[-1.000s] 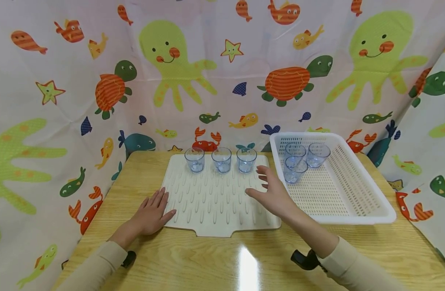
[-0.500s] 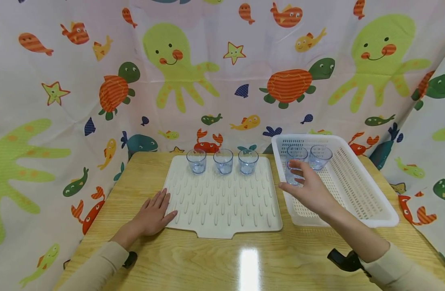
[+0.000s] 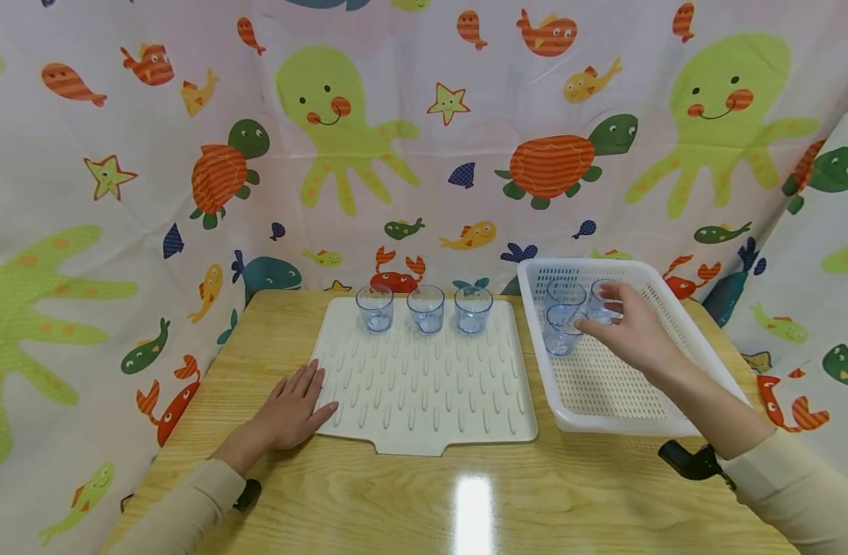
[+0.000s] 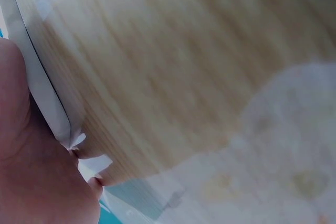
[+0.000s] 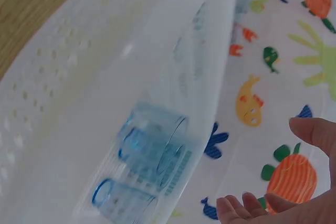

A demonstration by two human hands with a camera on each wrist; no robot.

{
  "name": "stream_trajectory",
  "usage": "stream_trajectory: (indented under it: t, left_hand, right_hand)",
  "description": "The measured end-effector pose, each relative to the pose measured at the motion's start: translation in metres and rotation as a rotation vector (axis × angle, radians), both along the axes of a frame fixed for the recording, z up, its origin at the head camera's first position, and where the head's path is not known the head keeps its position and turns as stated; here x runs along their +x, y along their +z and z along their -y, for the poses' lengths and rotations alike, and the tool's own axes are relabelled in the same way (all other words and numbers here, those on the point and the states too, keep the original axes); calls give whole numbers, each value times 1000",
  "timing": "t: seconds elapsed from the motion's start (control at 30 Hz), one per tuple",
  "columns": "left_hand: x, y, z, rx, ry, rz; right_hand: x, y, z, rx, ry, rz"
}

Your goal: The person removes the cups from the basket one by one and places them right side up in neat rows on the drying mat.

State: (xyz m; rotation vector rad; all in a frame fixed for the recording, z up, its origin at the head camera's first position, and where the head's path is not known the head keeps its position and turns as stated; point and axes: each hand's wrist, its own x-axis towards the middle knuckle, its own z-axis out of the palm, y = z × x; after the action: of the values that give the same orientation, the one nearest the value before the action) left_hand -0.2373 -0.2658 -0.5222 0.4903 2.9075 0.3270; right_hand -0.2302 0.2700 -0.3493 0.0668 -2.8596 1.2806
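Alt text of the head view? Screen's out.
A person's right hand hovers over a white perforated plastic basket, by the rightmost of three clear blue tumblers inside. Three matching tumblers line the back of a cream ridged board; the left hand rests at its left edge.

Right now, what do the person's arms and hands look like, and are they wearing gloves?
No gloves: the left hand and right hand are bare. The left sleeve and right sleeve are plain light beige and stop short of the hands. A small black piece shows by the left sleeve, and a curved black piece by the right.
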Motion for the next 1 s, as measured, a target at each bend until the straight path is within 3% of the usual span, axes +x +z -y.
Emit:
stream_trajectory:
  t: [0.17, 0.3, 0.47, 0.63, 0.87, 1.0]
  left_hand:
    - [-2, -1, 0, -2, -5, -6]
    - [-2, -3, 1, -20, -8, -6]
    - [-1, -3, 1, -21, -6, -6]
    - [0, -2, 0, -15, -5, -6]
    - [1, 1, 0, -18, 6, 2]
    - [2, 1, 0, -20, 6, 1]
  right_hand:
    - [-25, -5, -19, 53, 3, 34]
    - [-43, -8, -32, 23, 13, 69]
    - [-61, -12, -40, 41, 26, 168]
    - [-71, -21, -44, 93, 63, 260]
    - [-80, -39, -49, 134, 202, 371]
    - [-85, -47, -49, 138, 239, 406]
